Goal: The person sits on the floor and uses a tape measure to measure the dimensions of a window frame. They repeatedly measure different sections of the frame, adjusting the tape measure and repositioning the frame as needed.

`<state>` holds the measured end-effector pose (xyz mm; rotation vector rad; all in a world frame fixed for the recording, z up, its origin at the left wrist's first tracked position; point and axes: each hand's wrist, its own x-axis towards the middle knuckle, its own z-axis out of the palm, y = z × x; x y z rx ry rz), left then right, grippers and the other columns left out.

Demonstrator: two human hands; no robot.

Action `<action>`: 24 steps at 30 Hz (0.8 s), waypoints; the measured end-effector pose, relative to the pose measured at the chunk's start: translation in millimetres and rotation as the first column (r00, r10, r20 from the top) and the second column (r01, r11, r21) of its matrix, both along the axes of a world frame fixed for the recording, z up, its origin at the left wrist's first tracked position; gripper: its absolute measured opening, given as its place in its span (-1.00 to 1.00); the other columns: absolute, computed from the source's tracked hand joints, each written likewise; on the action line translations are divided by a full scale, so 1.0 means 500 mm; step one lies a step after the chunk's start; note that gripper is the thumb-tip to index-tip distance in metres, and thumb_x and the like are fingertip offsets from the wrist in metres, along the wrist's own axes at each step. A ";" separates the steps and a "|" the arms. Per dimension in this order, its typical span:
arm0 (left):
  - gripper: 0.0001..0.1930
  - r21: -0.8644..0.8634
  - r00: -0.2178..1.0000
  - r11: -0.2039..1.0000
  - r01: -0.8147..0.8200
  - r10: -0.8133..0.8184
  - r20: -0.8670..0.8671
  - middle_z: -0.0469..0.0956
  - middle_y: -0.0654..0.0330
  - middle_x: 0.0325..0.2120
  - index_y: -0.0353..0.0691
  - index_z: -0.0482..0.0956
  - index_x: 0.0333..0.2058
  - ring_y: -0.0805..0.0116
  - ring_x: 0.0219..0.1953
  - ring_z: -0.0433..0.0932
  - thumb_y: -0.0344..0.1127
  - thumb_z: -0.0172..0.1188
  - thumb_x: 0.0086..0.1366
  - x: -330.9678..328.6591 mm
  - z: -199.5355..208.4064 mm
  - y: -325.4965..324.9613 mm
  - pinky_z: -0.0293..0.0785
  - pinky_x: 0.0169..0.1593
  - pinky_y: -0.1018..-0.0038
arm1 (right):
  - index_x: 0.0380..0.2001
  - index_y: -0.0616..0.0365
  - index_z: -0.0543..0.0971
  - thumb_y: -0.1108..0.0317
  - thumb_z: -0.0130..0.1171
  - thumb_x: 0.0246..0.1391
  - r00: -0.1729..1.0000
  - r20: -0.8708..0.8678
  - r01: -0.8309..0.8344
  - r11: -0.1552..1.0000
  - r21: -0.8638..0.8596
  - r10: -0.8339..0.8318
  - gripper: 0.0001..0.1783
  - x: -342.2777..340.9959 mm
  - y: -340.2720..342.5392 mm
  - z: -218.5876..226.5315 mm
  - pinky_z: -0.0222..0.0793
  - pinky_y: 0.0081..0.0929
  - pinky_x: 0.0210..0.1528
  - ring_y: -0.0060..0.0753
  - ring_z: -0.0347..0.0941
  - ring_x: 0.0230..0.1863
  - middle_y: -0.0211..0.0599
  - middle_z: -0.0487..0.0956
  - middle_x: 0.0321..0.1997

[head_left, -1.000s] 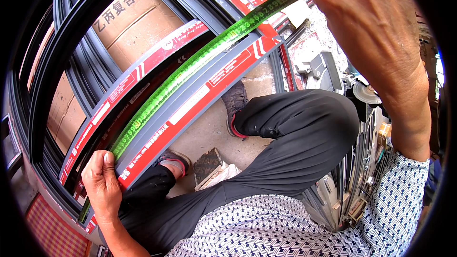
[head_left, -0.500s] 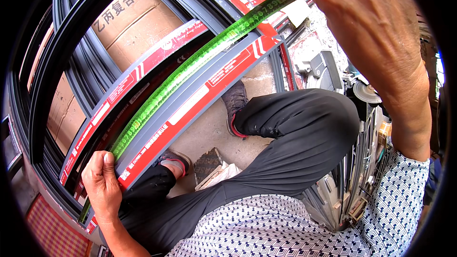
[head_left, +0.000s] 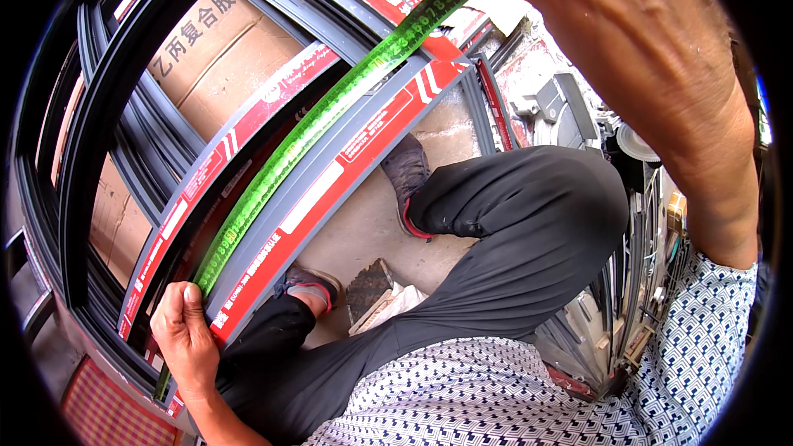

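A green tape measure blade [head_left: 285, 149] stretches diagonally along a grey frame bar [head_left: 326, 180] that carries red and white protective film. At the bar's lower left end, my left hand [head_left: 187, 337] is closed, its thumb and fingers pinching the blade at the bar's edge. A short piece of blade shows below that hand. My right hand [head_left: 607, 8] is raised at the top right and grips the far stretch of the blade, beyond the bar's corner. Its fingertips are partly cut off by the picture's edge, and whatever tape case there may be is hidden.
More dark grey frames [head_left: 103, 124] stand at the left, in front of a brown cardboard box [head_left: 227, 58]. A grey power saw [head_left: 562, 107] lies at the right, near bundled strips [head_left: 611, 306]. Scraps [head_left: 372, 293] lie on the floor between my feet.
The view has shifted a little, so the frames sit slightly further left at the top. My right hand appears higher and further left; both hands keep hold of the blade.
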<state>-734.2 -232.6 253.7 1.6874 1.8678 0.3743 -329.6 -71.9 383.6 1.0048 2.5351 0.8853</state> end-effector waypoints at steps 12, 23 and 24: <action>-0.68 0.016 0.999 1.000 0.025 -0.024 -0.039 0.38 0.16 -0.54 -0.34 0.50 -0.34 0.27 -0.47 0.29 -0.25 0.15 0.63 -0.008 -0.010 0.003 0.27 -0.30 0.34 | -0.28 0.15 0.64 0.40 0.26 0.07 1.000 -0.025 -0.010 1.000 0.006 0.010 -0.87 0.011 0.008 0.010 0.39 -0.25 -0.13 -0.28 0.56 0.06 -0.30 0.61 -0.16; -0.69 0.016 0.999 1.000 0.005 -0.004 -0.040 0.38 0.16 -0.53 -0.36 0.50 -0.34 0.30 -0.47 0.29 -0.27 0.16 0.62 -0.011 -0.009 -0.008 0.27 -0.32 0.35 | -0.27 0.15 0.64 0.40 0.25 0.08 0.995 -0.076 -0.067 0.998 0.017 0.068 -0.86 0.007 0.018 -0.010 0.38 -0.25 -0.12 -0.27 0.56 0.07 -0.30 0.61 -0.15; -0.69 0.010 0.999 1.000 0.004 -0.003 -0.038 0.38 0.16 -0.53 -0.36 0.50 -0.34 0.30 -0.47 0.29 -0.27 0.16 0.62 -0.011 -0.008 -0.007 0.27 -0.32 0.35 | -0.27 0.15 0.64 0.40 0.25 0.08 0.995 -0.077 -0.067 0.998 0.020 0.068 -0.86 0.008 0.018 -0.010 0.38 -0.25 -0.12 -0.27 0.56 0.08 -0.30 0.61 -0.15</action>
